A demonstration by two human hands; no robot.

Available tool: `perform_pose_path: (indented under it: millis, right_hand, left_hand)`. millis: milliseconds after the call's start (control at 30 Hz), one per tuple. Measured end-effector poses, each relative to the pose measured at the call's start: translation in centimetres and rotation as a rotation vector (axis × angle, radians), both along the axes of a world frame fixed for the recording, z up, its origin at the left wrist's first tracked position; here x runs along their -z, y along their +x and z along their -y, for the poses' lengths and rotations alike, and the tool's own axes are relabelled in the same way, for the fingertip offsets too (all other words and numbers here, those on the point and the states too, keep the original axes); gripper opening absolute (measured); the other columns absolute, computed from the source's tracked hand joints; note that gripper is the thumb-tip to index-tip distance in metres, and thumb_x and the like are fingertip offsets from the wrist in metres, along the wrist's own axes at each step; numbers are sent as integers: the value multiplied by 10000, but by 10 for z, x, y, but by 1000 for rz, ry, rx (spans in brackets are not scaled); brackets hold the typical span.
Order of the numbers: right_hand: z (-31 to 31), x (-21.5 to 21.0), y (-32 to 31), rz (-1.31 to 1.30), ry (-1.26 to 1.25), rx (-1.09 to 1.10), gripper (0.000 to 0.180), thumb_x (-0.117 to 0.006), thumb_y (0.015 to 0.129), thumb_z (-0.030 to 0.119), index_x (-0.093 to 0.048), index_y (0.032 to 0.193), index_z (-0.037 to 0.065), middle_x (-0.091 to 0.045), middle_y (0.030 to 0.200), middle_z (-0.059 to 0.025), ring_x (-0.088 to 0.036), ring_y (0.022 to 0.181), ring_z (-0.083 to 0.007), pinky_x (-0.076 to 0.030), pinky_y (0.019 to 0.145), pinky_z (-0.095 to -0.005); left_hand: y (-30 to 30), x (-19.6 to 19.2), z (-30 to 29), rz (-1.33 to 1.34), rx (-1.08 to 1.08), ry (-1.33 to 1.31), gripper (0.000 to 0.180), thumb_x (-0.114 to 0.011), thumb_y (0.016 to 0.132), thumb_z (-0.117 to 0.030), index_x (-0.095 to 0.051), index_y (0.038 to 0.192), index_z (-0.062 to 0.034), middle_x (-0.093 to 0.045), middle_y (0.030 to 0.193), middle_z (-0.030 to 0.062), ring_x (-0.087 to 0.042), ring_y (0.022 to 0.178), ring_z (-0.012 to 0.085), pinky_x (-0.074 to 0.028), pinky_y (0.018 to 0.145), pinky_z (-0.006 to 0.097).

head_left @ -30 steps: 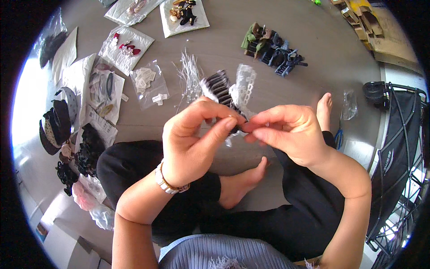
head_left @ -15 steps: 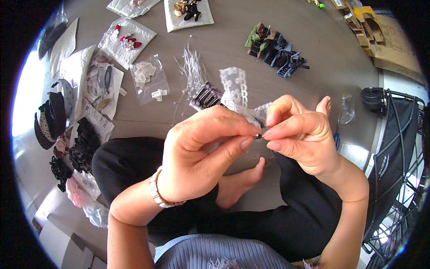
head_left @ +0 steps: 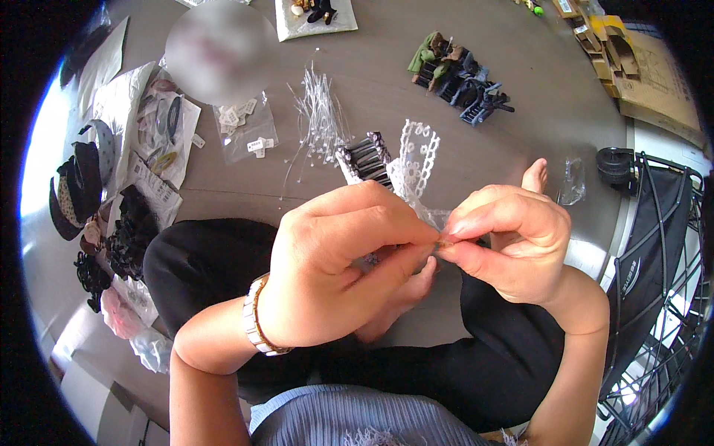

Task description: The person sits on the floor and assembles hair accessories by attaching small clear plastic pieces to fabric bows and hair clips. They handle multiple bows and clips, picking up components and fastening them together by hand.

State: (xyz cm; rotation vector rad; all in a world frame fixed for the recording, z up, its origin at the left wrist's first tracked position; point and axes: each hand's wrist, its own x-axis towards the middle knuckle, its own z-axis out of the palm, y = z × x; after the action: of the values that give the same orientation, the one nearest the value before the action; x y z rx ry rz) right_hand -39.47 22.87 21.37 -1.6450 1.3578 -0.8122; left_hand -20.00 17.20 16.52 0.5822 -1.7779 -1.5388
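Observation:
My left hand (head_left: 338, 264) and my right hand (head_left: 506, 241) meet fingertip to fingertip in front of me, both pinching the lower end of a strip of white lace ribbon (head_left: 413, 165). The lace rises from my fingers toward the floor behind. A small dark bit shows between my left fingers; I cannot tell what it is. Just beyond my hands lies a pile of black hair clips (head_left: 366, 157) on the grey floor. I sit cross-legged in black trousers, with a bare foot under my hands.
A bundle of clear plastic tag fasteners (head_left: 318, 111) and a clear bag of small white tags (head_left: 245, 134) lie beyond. Dark and green bow clips (head_left: 461, 74) lie far right. Headbands and black hair pieces (head_left: 89, 193) line the left. A black wire rack (head_left: 654, 267) stands right, cardboard (head_left: 647, 67) behind it.
Both hands have come closer to the camera and tightened together on the lace end. The lace now stands up clear of the clip pile.

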Motion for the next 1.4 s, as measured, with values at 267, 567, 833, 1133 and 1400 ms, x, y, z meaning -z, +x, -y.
perform_pose_path:
  millis: [267,567,833,1133,1400]
  right_hand:
    - [3,-1,-2,-20,-28,-56,166,-719,700,-28,-646,836,33,-652,825,-87,-642,716,-172,-498,637,-255]
    - [3,0,-3,-86,-24,-77,167,-700,691,-47,-637,829,22,-642,819,-88,-633,705,-185,-495,620,-271]
    - [3,5,3,-147,-37,-83,154,-709,668,-38,-631,784,26,-636,791,-82,-632,670,-198,-496,576,-292]
    - [2,5,6,-299,-54,-141,160,-705,660,-35,-624,775,40,-631,776,-69,-634,686,-206,-484,632,-291]
    - [2,66,-40,-103,283,231,91,-625,780,-51,-624,862,-10,-611,844,-46,-592,732,-96,-481,649,-218]
  left_hand:
    - [0,1,0,-11,4,-51,150,-655,685,47,-633,825,-2,-595,765,97,-601,678,224,-483,595,297]
    - [-3,2,-5,33,-28,-140,211,-673,644,26,-629,849,-4,-574,790,103,-583,676,257,-479,595,332]
    - [-2,7,-3,-15,35,-15,215,-622,676,42,-594,871,-43,-573,745,105,-578,677,286,-466,597,351]
    - [-2,14,-3,0,60,-46,124,-635,740,16,-564,821,-44,-572,716,88,-597,662,256,-472,584,324]
    - [-14,44,-8,130,-32,-140,230,-648,740,-32,-574,956,-22,-571,970,153,-588,840,303,-494,721,356]
